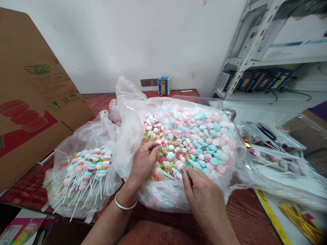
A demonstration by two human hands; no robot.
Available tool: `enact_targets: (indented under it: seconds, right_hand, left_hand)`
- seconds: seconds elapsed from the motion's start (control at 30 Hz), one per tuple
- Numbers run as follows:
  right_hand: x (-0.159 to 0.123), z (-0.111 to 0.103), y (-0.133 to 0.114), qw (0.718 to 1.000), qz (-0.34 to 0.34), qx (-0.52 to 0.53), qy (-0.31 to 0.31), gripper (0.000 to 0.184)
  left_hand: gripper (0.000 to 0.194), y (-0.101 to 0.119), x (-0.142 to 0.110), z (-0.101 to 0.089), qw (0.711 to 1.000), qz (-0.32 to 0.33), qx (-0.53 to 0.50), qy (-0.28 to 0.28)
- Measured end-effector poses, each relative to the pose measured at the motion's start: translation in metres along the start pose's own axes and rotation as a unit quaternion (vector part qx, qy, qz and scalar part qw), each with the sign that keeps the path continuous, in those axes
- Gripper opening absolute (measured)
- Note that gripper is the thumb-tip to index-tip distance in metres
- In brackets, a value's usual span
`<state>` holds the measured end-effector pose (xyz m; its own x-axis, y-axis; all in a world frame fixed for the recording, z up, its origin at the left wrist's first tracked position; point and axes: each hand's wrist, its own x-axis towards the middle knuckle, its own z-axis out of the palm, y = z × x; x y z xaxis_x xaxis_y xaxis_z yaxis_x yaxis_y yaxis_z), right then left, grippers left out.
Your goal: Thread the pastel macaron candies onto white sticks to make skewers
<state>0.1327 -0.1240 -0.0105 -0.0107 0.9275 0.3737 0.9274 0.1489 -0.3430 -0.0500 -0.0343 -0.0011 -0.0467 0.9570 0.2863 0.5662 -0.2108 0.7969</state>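
A large clear plastic bag (127,119) lies spread in front of me, full of pastel marshmallows (212,148) in pink, blue and white. Small ring-shaped gummies (167,168) in green, red and orange lie among them at the left. My left hand (144,161) is over the gummies, thumb and fingers pinched together at their tips. Closer to me, my right hand (203,192) also pinches, beside a pink-and-white marshmallow (178,165). What either hand holds is too small or hidden to tell. At the left, marshmallow skewers (89,165) on white sticks lie on another clear bag.
A tall cardboard box (33,92) stands at the left. A small blue device (164,86) sits by the wall sockets (149,82). White metal shelving (247,54) rises at the right, above packets (276,160) and a bundle of gold twist ties (301,221).
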Motion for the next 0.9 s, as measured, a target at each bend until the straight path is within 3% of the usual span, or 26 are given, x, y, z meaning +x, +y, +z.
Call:
enact_targets:
  seconds: [0.17,0.33,0.47,0.9]
  right_hand:
    - [0.0,-0.002,-0.005,0.999,-0.008,0.019,0.033,0.038]
    - [-0.003,-0.002,-0.001,0.998,-0.004,0.051,0.038,0.038]
    - [-0.008,-0.004,0.002,0.997,-0.002,0.063,0.033,0.035]
    - [-0.009,-0.007,-0.001,0.999,0.01,0.045,0.012,0.031]
  left_hand:
    - [0.015,0.009,-0.002,0.005,0.999,-0.002,-0.051,-0.008]
    - [0.022,0.011,-0.002,0.01,0.977,-0.104,-0.182,-0.047]
    - [0.027,0.011,-0.001,0.013,0.96,-0.155,-0.228,-0.052]
    - [0.028,0.017,-0.007,0.018,0.943,-0.147,-0.295,-0.042]
